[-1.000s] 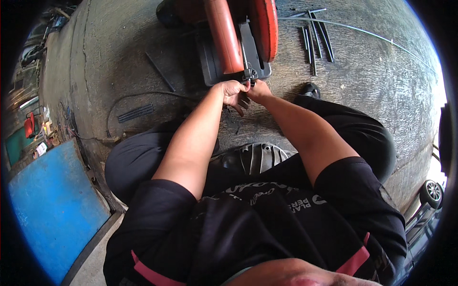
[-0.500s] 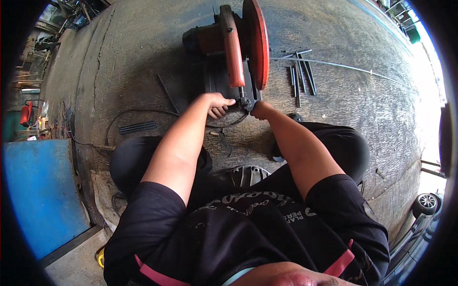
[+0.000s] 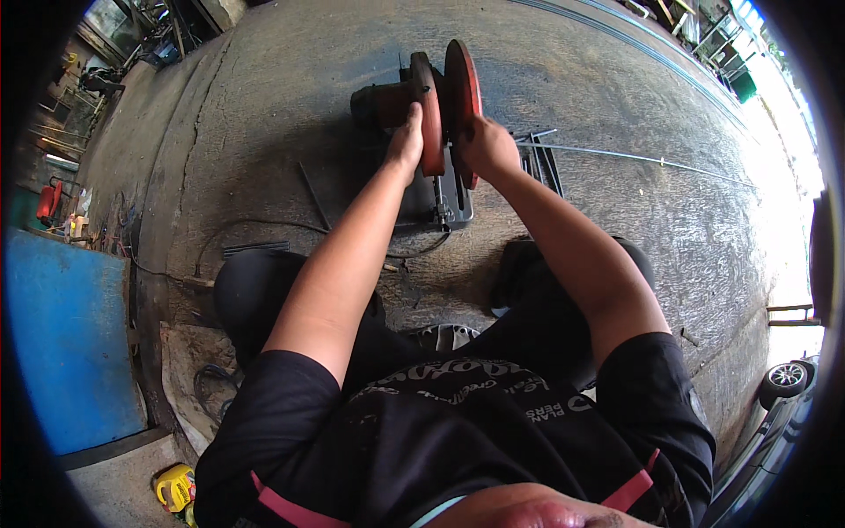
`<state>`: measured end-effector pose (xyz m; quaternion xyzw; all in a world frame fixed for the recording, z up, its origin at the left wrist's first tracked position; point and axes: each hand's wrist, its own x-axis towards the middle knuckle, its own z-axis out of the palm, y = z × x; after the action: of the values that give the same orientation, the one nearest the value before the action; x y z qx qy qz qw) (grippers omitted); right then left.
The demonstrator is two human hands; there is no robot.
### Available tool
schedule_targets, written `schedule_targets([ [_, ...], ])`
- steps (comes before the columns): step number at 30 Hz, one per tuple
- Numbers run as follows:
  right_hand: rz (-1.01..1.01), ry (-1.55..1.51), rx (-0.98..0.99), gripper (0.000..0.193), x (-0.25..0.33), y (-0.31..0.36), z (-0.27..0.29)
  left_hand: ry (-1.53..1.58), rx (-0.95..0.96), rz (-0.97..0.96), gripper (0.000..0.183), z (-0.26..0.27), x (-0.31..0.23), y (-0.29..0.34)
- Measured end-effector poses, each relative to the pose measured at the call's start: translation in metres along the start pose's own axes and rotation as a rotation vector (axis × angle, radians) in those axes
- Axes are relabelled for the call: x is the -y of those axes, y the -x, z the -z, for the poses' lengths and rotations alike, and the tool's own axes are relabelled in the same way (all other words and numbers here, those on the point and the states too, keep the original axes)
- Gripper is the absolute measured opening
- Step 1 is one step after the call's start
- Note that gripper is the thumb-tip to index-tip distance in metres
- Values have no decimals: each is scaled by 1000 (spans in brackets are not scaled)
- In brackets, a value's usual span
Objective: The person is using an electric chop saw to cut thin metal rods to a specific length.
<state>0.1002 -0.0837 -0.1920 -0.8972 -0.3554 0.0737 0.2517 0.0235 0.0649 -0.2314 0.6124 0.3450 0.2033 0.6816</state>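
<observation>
Head view of a person seated on a concrete floor (image 3: 264,114), both arms reaching forward to a cut-off saw (image 3: 431,132) that stands on the floor ahead of the knees. The saw has a red blade guard (image 3: 461,88), a dark motor housing (image 3: 380,104) on its left and a grey base (image 3: 440,198). The left hand (image 3: 407,141) rests against the left side of the saw's red upper part, fingers together and curled on it. The right hand (image 3: 486,145) lies against the guard's right side, fingers closed on it. Short dark metal bars (image 3: 544,163) lie just right of the saw. A thin rod (image 3: 634,157) runs toward the floor's right edge. A blue panel (image 3: 62,343) lies at the floor's left edge, a yellow container (image 3: 174,486) near the lower left corner.
</observation>
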Motion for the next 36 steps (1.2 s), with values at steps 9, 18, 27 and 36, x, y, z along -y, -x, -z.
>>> schedule_targets([
  [9,285,-172,-265,26,-15,-47,1,-200,3,39,72,-17,-45,12],
  [18,297,-120,-343,28,6,-91,34,-143,78,4,67,-25,-110,-37],
  [27,161,48,-601,41,43,-127,36,-196,192,45,30,-31,-170,-94],
  [36,56,-59,-379,56,62,-151,64,-641,222,278,55,-34,-231,-116],
])
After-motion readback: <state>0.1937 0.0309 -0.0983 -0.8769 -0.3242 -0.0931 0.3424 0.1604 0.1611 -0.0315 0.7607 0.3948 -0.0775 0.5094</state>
